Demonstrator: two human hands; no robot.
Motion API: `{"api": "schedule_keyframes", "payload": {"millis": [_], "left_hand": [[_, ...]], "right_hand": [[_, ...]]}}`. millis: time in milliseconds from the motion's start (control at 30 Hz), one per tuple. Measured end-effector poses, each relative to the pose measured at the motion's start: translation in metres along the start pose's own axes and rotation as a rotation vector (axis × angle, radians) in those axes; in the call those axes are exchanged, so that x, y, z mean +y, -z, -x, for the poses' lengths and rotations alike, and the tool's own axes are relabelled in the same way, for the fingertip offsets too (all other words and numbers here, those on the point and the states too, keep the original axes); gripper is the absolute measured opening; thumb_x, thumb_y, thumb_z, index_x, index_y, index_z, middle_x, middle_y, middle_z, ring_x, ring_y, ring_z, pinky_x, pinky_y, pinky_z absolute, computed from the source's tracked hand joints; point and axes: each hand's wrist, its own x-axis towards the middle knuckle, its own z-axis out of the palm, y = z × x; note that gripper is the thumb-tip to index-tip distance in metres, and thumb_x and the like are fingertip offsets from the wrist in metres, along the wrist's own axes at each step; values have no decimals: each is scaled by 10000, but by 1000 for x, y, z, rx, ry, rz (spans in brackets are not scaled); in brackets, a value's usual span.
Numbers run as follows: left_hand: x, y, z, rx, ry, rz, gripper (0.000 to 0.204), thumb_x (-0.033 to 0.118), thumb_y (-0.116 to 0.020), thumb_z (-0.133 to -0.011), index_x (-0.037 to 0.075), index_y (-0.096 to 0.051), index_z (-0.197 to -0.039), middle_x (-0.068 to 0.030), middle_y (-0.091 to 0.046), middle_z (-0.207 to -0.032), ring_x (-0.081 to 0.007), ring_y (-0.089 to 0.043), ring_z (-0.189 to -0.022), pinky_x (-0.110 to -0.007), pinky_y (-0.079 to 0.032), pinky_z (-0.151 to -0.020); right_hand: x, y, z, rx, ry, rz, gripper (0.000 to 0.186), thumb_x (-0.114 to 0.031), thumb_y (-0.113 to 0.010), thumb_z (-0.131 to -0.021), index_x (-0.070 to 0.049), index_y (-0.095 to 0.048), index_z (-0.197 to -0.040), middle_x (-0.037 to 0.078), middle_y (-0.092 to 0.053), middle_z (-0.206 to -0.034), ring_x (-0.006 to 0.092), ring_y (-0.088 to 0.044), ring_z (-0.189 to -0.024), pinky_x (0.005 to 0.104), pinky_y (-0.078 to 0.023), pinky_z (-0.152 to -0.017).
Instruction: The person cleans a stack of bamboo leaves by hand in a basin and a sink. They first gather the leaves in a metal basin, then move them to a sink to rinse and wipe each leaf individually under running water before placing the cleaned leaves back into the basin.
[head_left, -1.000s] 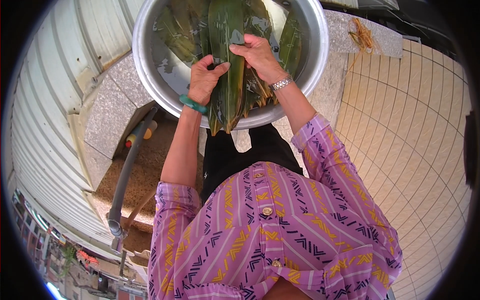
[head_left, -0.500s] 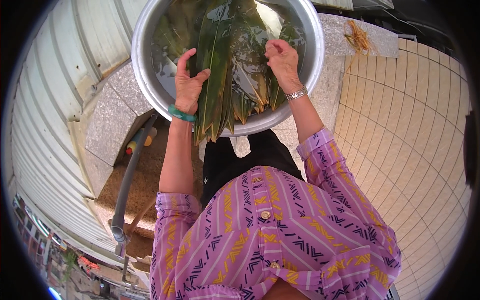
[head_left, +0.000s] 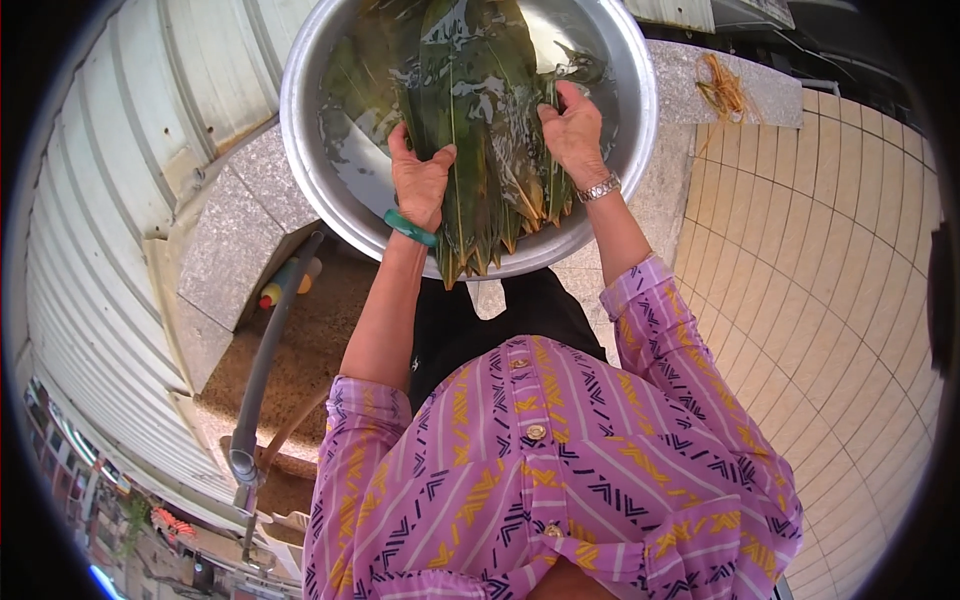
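Gripping a bundle of long wet green leaves from both sides, left hand and right hand clenched on them, over the water-filled metal basin; leaf tips overhanging the near rim, straw strands on the stone ledge beside.

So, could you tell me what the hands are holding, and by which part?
Both hold the bundle of long green leaves near its stem end: left hand on its left edge, right hand on its right edge, over the metal basin.
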Motion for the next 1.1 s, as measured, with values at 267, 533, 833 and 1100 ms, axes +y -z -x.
{"api": "schedule_keyframes", "payload": {"millis": [267,533,833,1100], "left_hand": [[-7,-8,8,7,-43,-82,660,-121,-534,-687,52,-221,-1242,-88,-454,-1073,-135,-459,-888,-224,-409,-757],[-5,-12,0,118,-491,-700,452,86,-647,-661,6,-472,-1070,-164,-520,-1010,-305,-516,-887,-387,-424,-780],[16,-8,23,382,-690,-797,461,116,-615,-696,-34,-436,-1094,-211,-509,-975,-344,-520,-858,-400,-428,-749],[18,-16,102,423,-357,-1022,405,123,-649,-654,27,-528,-1028,-244,-391,-1184,-373,-402,-1108,-442,-357,-885]], "right_hand": [[12,2,2,-242,-197,59,352,-213,-616,-681,50,-512,-891,197,-567,-688,315,-564,-684,371,-436,-662],[8,14,-7,-282,-174,205,472,-197,-620,-691,38,-433,-1055,250,-547,-919,388,-527,-876,401,-426,-760],[-40,-2,-9,-192,628,297,428,-191,-616,-698,-50,-535,-1094,276,-457,-1115,399,-429,-1052,438,-358,-900],[-28,-2,-5,-376,562,339,332,-170,-586,-775,-54,-557,-1085,163,-532,-1087,299,-494,-1020,367,-399,-857]]}}
